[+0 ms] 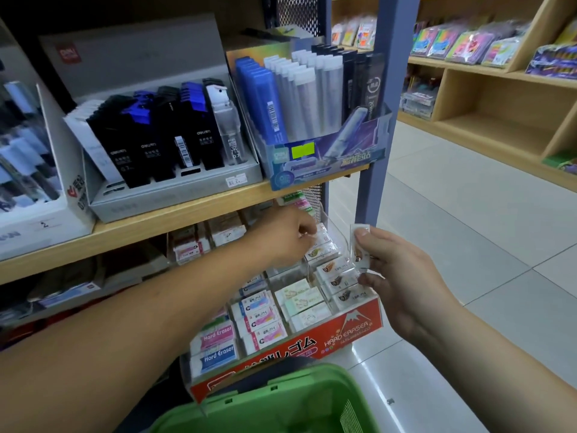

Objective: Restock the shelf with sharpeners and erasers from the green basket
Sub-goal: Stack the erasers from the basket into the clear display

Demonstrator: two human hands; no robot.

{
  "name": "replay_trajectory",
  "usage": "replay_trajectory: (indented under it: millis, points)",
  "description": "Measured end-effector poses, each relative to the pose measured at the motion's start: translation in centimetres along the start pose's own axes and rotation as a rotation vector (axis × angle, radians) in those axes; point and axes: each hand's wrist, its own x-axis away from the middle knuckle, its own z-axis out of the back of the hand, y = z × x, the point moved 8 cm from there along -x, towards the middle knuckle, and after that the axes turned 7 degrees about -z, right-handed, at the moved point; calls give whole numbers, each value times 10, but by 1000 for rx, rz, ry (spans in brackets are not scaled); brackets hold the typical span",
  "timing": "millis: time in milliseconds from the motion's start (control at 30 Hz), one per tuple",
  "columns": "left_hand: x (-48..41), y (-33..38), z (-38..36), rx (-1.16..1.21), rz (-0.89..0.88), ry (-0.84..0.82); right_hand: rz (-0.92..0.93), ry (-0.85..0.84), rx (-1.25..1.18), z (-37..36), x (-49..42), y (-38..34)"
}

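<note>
Head view. The right hand point(402, 276) has its grip closed on a wrapped eraser point(359, 245), thumb on the front face and fingers behind, holding it upright. Just left of and below this grip stands the clear tiered eraser display point(349, 328) with a red front panel, on the lower shelf. Its rightmost column, nearest the grip, holds erasers with the same orange-and-black print point(338, 270).

The left hand point(287, 237) reaches under the upper wooden shelf point(175, 217) to the rear of the same column. Its fingers are curled together at a wrapped eraser point(321, 250); whether they clamp it cannot be told.

Below both grips, at the bottom edge, is the green basket point(281, 398); its contents cannot be made out. Above the left grip, on the upper shelf, stand boxes of pencil leads point(175, 135).
</note>
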Motion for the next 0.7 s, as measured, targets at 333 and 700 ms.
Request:
replay_trajectory:
  millis: [333, 700]
  points:
    - [45, 34, 8, 582, -62, 9, 103, 5, 70, -9, 3, -1]
    - [-5, -29, 11, 248, 211, 58, 159, 81, 211, -10, 2, -6]
